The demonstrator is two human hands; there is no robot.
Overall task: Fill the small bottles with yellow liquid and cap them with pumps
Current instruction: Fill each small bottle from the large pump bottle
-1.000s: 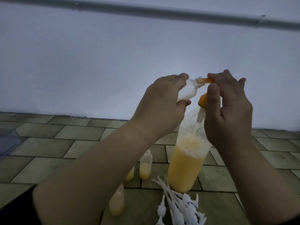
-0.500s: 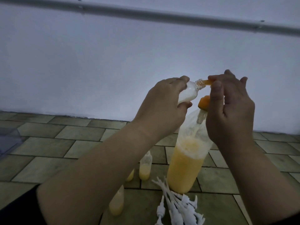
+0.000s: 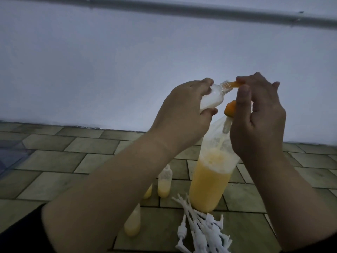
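Gripping a tilted small bottle [image 3: 85, 99], left hand [image 3: 182, 114] curled, right hand [image 3: 259, 114] seemingly pinching an orange nozzle [image 3: 289, 84] at its mouth

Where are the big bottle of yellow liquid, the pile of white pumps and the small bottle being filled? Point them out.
big bottle [image 3: 209, 190], head view, on its liquid-filled body.
pile of white pumps [image 3: 202, 232], head view, mid-pile.
small bottle [image 3: 87, 98], head view, on its clear body beside the left hand's [image 3: 182, 114] fingers.

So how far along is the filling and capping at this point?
Three small clear bottles on the tiled floor hold yellow liquid, uncapped. The left hand tilts another small bottle against the orange spout pinched by the right hand. The white pumps lie unused.
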